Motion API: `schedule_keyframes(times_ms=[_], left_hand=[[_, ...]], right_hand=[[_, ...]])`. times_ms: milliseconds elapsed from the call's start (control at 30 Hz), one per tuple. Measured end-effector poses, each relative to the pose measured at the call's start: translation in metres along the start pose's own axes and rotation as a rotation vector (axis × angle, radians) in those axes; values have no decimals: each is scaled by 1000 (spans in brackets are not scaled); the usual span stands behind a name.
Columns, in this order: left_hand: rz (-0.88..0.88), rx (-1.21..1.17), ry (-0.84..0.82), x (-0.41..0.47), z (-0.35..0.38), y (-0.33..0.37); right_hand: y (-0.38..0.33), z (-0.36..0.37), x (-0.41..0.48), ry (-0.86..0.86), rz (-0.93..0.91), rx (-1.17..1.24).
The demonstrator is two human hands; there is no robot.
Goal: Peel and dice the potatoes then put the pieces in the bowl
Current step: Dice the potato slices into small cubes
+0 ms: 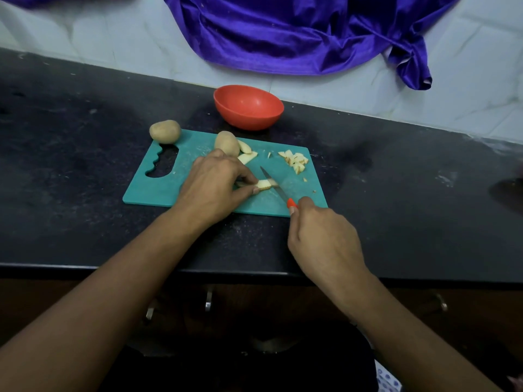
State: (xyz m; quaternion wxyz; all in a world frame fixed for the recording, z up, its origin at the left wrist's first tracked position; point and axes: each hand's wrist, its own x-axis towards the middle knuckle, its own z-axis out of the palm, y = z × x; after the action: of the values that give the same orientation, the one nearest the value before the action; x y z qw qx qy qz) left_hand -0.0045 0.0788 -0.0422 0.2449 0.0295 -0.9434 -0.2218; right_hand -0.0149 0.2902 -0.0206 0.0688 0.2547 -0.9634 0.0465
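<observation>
- On a black, speckled stone counter lies one flat teal plastic board. It is rectangular with rounded corners and has a wavy-edged grip slot at its left end.
- Two tan, smooth-skinned potatoes are there. The whole potato, a rounded oval, sits at the board's far left corner and overhangs the edge. The cut potato stands at the board's far edge near the middle, with its skin on.
- Just right of the cut potato lie a few pale wedges, each with a thin rim of skin.
- One loose pile of small dice, pale with brown skin edges, lies on the far right of the board, with a few stray bits beside it.
- The left hand has its fingers curled. Its thumb and fingertips pinch one pale slice flat against the near middle of the board.
- The right hand is wrapped tight round the red handle of one knife. The narrow steel blade crosses the slice's right end, with its tip pointing far and left.
- One round, glossy red-orange bowl stands on the counter beyond the board, apart from it, and its inner wall shows plain red.
- Pale veined tiles rise behind the counter, and one shiny purple cloth hangs over them in folds.
</observation>
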Motion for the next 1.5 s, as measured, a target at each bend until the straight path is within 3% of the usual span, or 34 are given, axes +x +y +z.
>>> schedule_keyframes(times_ms=[1500], left_hand=[[-65,-37,-9,-3,-1,2]], right_hand=[[3,5,-6,19,-44,35]])
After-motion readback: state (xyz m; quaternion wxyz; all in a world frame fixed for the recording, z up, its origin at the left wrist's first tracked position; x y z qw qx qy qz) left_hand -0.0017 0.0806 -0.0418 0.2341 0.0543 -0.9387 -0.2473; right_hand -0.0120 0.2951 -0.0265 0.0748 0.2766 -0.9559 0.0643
